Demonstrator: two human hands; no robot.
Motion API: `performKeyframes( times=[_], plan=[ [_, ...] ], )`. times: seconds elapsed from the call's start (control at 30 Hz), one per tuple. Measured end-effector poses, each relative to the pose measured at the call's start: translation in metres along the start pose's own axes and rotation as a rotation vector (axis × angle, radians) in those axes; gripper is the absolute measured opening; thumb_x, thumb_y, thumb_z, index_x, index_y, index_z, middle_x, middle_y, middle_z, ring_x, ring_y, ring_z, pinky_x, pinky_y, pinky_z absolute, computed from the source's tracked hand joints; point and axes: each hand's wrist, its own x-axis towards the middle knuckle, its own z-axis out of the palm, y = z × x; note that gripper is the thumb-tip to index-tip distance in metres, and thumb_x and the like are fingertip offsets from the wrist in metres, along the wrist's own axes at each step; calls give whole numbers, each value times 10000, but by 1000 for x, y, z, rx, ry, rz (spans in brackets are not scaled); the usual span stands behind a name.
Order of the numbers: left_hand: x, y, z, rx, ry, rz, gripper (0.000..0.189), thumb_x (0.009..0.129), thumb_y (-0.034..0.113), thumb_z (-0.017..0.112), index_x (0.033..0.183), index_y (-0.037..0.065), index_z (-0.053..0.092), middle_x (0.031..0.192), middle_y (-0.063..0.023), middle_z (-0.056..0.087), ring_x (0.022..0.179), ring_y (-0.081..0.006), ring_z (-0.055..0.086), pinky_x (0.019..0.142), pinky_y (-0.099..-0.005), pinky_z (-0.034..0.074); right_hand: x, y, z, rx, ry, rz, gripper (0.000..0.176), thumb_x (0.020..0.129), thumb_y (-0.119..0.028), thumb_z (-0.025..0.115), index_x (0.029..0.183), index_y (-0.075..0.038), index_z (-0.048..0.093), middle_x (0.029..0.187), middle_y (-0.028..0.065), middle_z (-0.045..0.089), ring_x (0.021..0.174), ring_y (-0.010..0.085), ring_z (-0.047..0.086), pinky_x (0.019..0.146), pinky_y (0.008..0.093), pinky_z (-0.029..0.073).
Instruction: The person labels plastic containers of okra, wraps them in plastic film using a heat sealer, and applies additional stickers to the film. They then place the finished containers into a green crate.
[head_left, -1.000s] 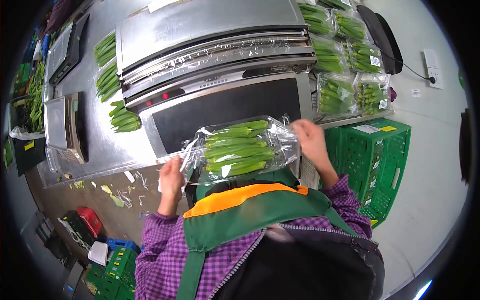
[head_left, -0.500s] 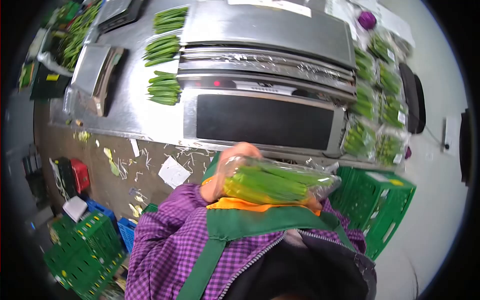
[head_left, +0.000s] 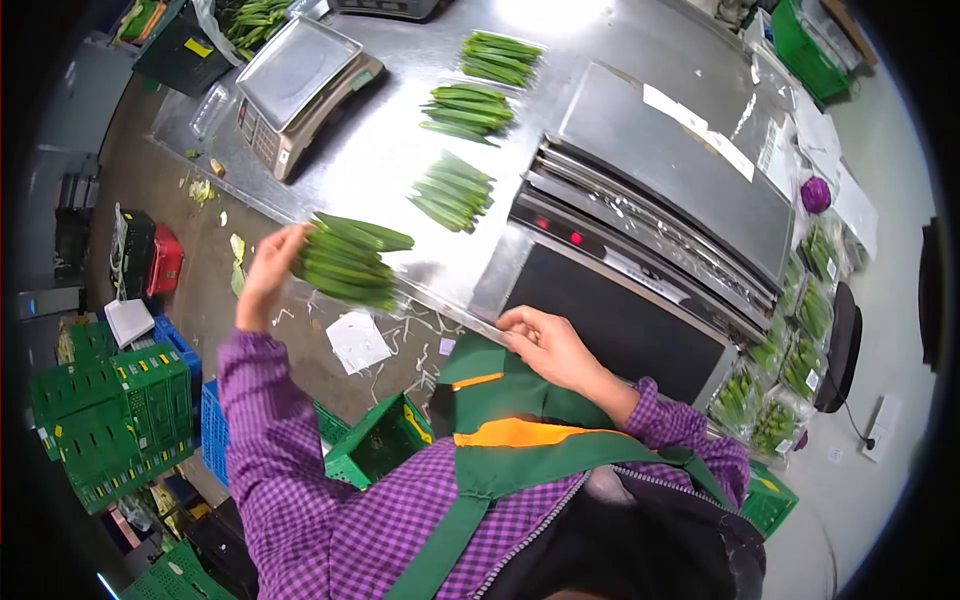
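The left hand [head_left: 275,262] gripped a blurred bundle of long green pods [head_left: 345,262], probably okra, while the right hand [head_left: 548,345] lay well apart, by the metal table's edge [head_left: 462,312].

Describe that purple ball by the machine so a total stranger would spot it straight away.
Find the big steel machine, then look just past its right side, where white papers lie. The purple ball is by them, above the bagged green pods. It's round and in full view, unlike the long pods and the purple bit peeking out beside them.
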Motion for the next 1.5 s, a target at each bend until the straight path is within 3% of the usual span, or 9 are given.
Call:
performKeyframes(
  times=[0.17, 0.23, 0.43, 0.73, 0.87, 1.07, 1.3, 1.4, 1.5],
  plan=[
    [97, -23, -86, 335, -6, -139, 382, 899, 305, 566, 1100, -18, 603, 963, -54, 658, 889, -148, 587, 799, -268, 442, 93, -26, 29, -80, 90, 16, 538, 827, -211, 606, 1269, 7, 391, 1070, 200, 572, 975, 256, 589, 844, 349, 456],
    [120, -20, -73, 1186, 381, 298, 387, 863, 260, 601, 1106, -40, 585, 1051, -157, 642, 1008, -273, 594, 865, -325, 440, 128, -22, 33, -85, 179, 80, 659, 816, -227, 619, 1340, 14, 301, 1164, 240, 522, 1094, 304, 543, 927, 368, 422],
    [197, -42, 72, 465, 86, 129, 402, 890, 329, 523, 1128, 14, 595, 1101, -197, 608, 1053, -306, 579, 911, -348, 436, 188, -20, 30, -88, 369, 212, 954, 777, -268, 644, 1396, 54, -7, 1348, 365, 266, 1249, 435, 346, 1050, 384, 296],
    [186, -52, 91, 505, 15, 24, 412, 850, 303, 568, 1117, -11, 583, 1016, -215, 633, 904, -296, 626, 813, -343, 475, 212, 22, 39, -212, 533, 158, 873, 751, -223, 664, 1389, 50, 136, 1320, 321, 326, 1226, 427, 357, 1029, 403, 319],
    [136, -6, 48, 345, 102, 84, 311, 845, 217, 603, 1000, -52, 620, 777, -124, 651, 695, -141, 568, 649, -284, 452, 178, -22, 40, -203, 338, -54, 848, 773, -265, 635, 1381, 78, 154, 1307, 318, 328, 1205, 426, 376, 1019, 416, 316],
    [74, 113, 53, 87, -9, 89, 298, 853, 180, 605, 1034, -56, 618, 834, -50, 647, 706, -96, 549, 645, -248, 459, 93, -103, -29, -106, 285, -181, 771, 793, -139, 655, 1387, 52, 204, 1275, 270, 380, 936, 205, 547, 691, 273, 510],
    [134, 172, 236, -100, -326, 437, 279, 857, 139, 591, 1067, -45, 590, 806, -61, 633, 663, -96, 556, 581, -246, 478, 20, -67, -186, -322, 806, -241, 615, 843, -163, 596, 1375, -42, 313, 659, 28, 529, 601, 98, 519, 539, 255, 418],
    [132, 215, 317, 58, -461, 369, 317, 845, 88, 607, 1134, -37, 572, 814, -46, 624, 645, -87, 551, 595, -222, 461, -11, -28, -254, -331, 966, -234, 480, 819, -162, 599, 1258, -12, 475, 1113, 184, 609, 796, 198, 625, 743, 301, 476],
    [142, 215, 375, 62, -515, 381, 307, 849, 66, 597, 1137, -37, 570, 826, -48, 625, 644, -88, 553, 591, -216, 459, -36, 3, -288, -260, 1035, -165, 424, 835, -90, 527, 1249, -7, 487, 1154, 199, 590, 875, 220, 643, 774, 299, 483]
  ],
)
